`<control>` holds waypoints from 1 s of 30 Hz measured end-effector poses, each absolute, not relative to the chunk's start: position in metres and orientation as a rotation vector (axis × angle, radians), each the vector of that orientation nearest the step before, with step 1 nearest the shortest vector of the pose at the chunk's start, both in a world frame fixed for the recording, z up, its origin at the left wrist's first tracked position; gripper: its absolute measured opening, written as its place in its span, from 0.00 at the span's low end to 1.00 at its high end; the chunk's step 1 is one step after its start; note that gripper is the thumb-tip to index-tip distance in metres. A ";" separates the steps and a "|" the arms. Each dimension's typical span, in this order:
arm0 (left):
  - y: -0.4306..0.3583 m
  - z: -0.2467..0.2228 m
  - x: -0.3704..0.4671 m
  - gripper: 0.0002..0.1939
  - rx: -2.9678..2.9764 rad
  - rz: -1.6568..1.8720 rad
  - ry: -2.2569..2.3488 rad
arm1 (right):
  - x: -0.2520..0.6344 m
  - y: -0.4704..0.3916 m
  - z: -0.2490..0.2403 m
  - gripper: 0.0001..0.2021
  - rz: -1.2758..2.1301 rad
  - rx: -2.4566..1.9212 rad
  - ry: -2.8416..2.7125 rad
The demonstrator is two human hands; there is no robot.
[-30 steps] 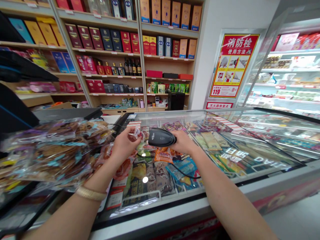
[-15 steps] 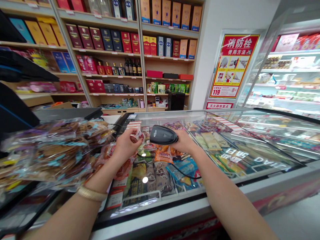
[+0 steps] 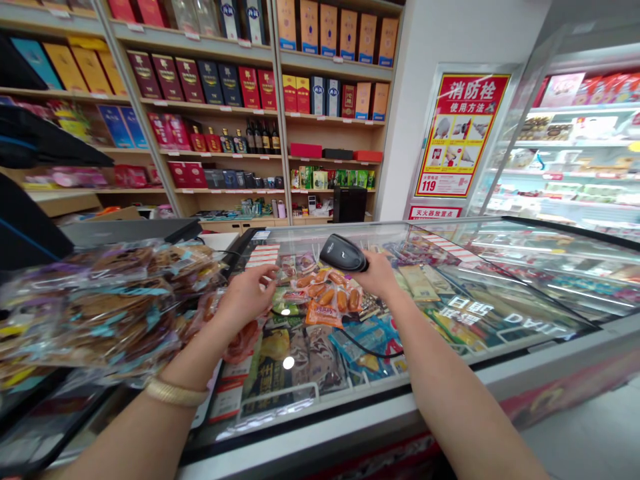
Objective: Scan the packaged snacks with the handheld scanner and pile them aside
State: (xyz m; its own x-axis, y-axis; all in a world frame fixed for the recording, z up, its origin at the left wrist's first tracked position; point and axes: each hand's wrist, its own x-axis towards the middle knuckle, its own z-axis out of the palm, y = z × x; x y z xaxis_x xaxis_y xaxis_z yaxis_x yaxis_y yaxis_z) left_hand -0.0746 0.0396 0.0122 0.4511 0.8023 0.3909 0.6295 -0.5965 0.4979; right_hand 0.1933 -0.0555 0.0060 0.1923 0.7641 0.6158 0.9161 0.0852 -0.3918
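Observation:
My right hand [image 3: 379, 272] is wrapped round the handle of a black barcode scanner [image 3: 343, 253]. Its head points left above the glass freezer top [image 3: 300, 407], and a cable [image 3: 367, 348] curves below. Left of the scanner, my left hand [image 3: 249, 291] hovers with curled fingers; a gap shows between thumb and fingertips, with nothing visible in it. Small clear packs of orange-brown sausages [image 3: 327, 293] lie between and below the hands. More packaged snacks [image 3: 245, 340] lie partly behind my left hand.
At left, a heap of clear-bagged brown snacks [image 3: 125, 307] sits close to my left forearm. Dark counter equipment [image 3: 40, 200] stands behind it. Beneath the freezer glass are colourful food bags [image 3: 323, 357]. Shelves of boxes [image 3: 220, 83] and a red poster [image 3: 465, 133] are behind.
My left hand has drawn slightly left and lower, and the small clear packet it pinched no longer shows. The scanner has moved right and up, uncovering the sausage packs.

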 end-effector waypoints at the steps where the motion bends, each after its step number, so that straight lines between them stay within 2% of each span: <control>1: 0.041 0.014 -0.079 0.20 2.512 0.787 1.381 | 0.193 -0.056 0.006 0.10 -0.256 -1.705 -1.601; 6: 0.040 0.019 -0.092 0.17 2.806 0.169 1.639 | 0.192 -0.055 0.006 0.10 -0.253 -1.711 -1.639; 10: 0.037 0.017 -0.091 0.20 2.836 0.119 1.647 | 0.190 -0.055 0.005 0.09 -0.257 -1.721 -1.665; 15: 0.036 0.019 -0.089 0.15 2.751 0.252 1.670 | 0.191 -0.053 0.003 0.09 -0.244 -1.737 -1.679; 21: 0.038 0.026 -0.090 0.18 2.640 0.486 1.798 | 0.190 -0.053 0.002 0.09 -0.234 -1.727 -1.680; 24: 0.040 0.028 -0.090 0.19 2.532 0.755 1.829 | 0.189 -0.055 0.003 0.09 -0.224 -1.699 -1.684; 27: 0.045 0.025 -0.088 0.17 2.354 1.072 1.670 | 0.187 -0.057 0.005 0.09 -0.212 -1.668 -1.720; 30: 0.051 0.019 -0.085 0.18 2.198 1.203 1.381 | 0.183 -0.058 0.007 0.09 -0.189 -1.634 -1.793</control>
